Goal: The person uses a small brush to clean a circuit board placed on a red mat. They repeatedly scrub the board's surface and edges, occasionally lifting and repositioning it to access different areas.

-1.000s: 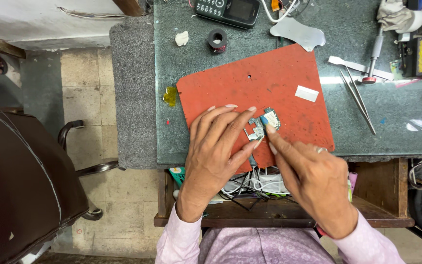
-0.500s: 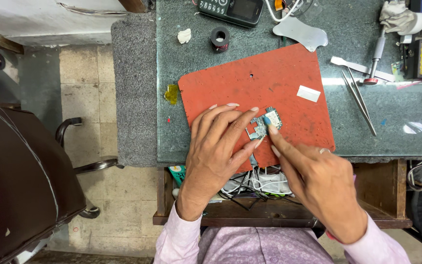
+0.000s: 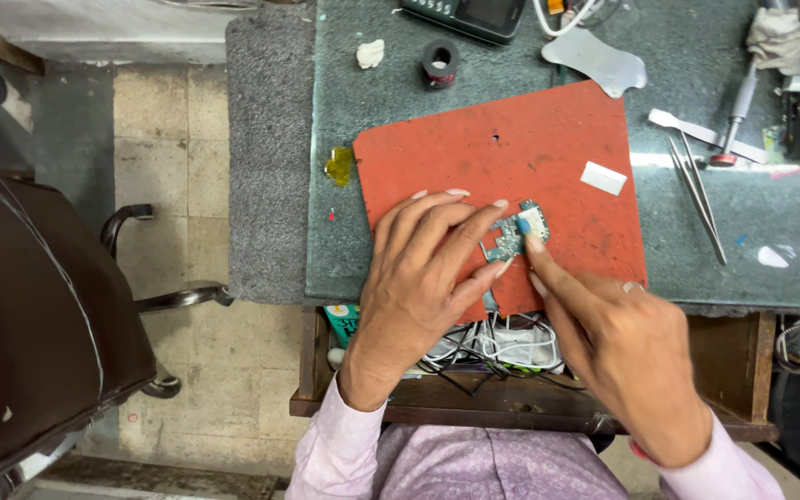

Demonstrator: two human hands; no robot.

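Board (image 3: 509,237) on red mat (image 3: 548,148) near its front edge, pinned flat under my left hand (image 3: 423,278) fingertips, right hand (image 3: 622,347) forefinger pressing its corner; light, thin, stiff, likely fragile—best held by edges.

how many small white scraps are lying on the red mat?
1. A small white rectangular scrap lies near the right edge of the red rubber mat, apart from both hands. More could be hidden under the left hand or right hand.
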